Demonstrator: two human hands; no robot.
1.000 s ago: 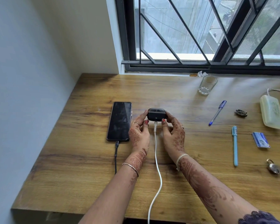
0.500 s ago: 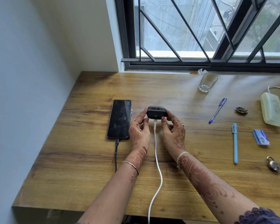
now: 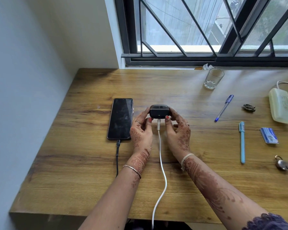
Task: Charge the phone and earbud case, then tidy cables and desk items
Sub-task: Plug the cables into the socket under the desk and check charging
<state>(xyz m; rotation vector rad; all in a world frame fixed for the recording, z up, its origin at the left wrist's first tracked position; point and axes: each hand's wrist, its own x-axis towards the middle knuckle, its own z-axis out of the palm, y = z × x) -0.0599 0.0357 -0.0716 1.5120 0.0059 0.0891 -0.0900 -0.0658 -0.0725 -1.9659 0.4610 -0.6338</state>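
Two hands hold a dark earbud case point(image 3: 158, 111), plugged into a white cable point(image 3: 161, 163), over a wooden desk point(image 3: 90, 188).

The left hand point(image 3: 140, 131) and right hand point(image 3: 178, 130) grip the case from either side, fingers curled round it and thumbs on its near face beside the plug. I cannot tell whether it rests on the desk or is lifted just clear. A small green light point(image 3: 159, 115) glows on that face, so I judge it is charging. The phone point(image 3: 120, 119) lies flat just left of the case, a black cable point(image 3: 117, 156) in its near end. Two pens, a card, a padlock and a glass lie well to the case's right. To finish well, I would settle the case flat without tugging the plug, then let go gently with both hands.
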